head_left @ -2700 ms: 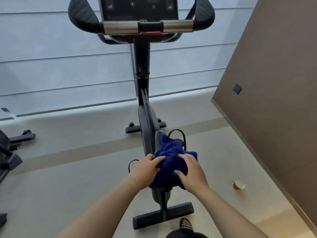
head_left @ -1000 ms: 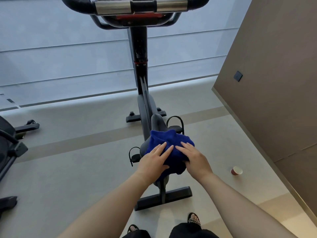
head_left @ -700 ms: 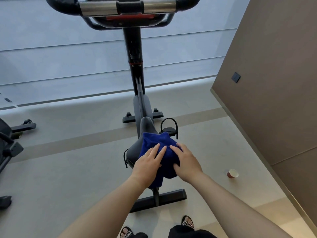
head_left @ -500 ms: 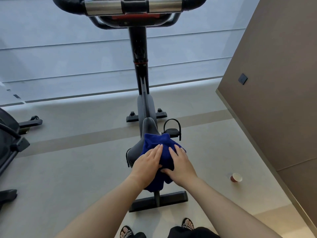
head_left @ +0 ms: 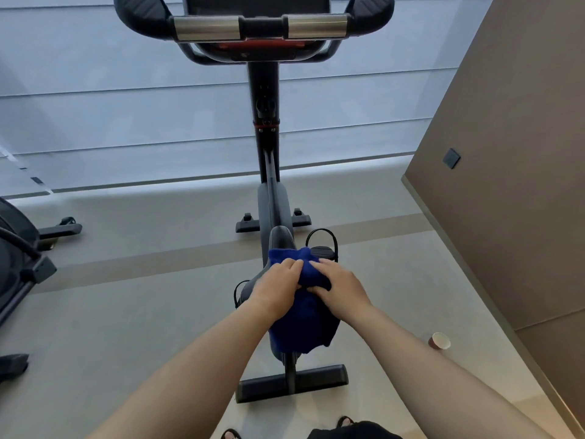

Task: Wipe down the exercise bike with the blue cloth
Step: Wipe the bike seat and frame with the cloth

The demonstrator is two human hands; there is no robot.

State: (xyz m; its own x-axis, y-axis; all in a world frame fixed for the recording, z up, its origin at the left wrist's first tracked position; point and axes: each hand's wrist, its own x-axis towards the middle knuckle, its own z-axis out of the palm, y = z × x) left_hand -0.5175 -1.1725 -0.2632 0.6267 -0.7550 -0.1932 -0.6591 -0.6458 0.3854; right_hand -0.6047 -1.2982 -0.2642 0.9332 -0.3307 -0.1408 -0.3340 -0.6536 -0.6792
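A black exercise bike (head_left: pixel 267 147) stands upright in front of me, its handlebars at the top of the view. The blue cloth (head_left: pixel 300 327) is draped over the bike's saddle (head_left: pixel 278 237), whose front tip shows beyond it. My left hand (head_left: pixel 276 288) and my right hand (head_left: pixel 337 286) both pinch the cloth's upper part, bunching it between the fingers. The cloth's lower part hangs down over the rear of the saddle and hides the seat post.
A brown wall (head_left: pixel 512 160) with a dark switch (head_left: pixel 451 158) runs along the right. A small paper cup (head_left: pixel 440 340) lies on the floor beside it. Another black machine (head_left: pixel 19 258) stands at the left edge. My feet show at the bottom.
My fingers went from lying flat on the cloth to curling and gathering it up. The cloth bunched upward and now hangs lower behind the saddle. The view tilted up slightly.
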